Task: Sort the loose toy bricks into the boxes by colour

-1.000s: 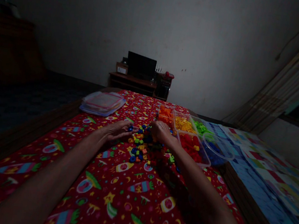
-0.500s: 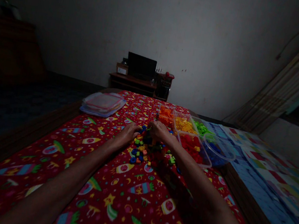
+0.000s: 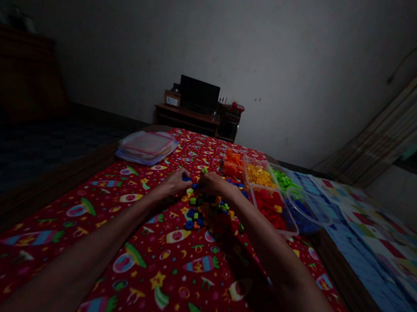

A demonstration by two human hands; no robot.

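Note:
A pile of small plastic toy pieces (image 3: 201, 210) in blue, yellow, green, orange and red lies on the red patterned cloth (image 3: 165, 252). My left hand (image 3: 175, 182) is at the pile's far left edge, its thumb and fingers closed around a blue toy piece (image 3: 186, 178). Over the far side of the pile, my right hand (image 3: 215, 183) bends down with fingers curled together. Its fingertips are among the pieces, and what they hold, if anything, is too dark and small to make out. The two hands are close but apart.
Right of the pile stand clear containers of orange pieces (image 3: 233, 163), yellow pieces (image 3: 259, 175), green pieces (image 3: 282, 179) and red pieces (image 3: 269, 207). A round tub (image 3: 326, 221) holds blue ones. Stacked lids (image 3: 146, 147) lie at the far left. Behind is a monitor (image 3: 198, 94).
My right hand has moved left, closer to my left hand. My left hand has shifted slightly left and now has a blue toy piece at its fingertips. The view has shifted slightly.

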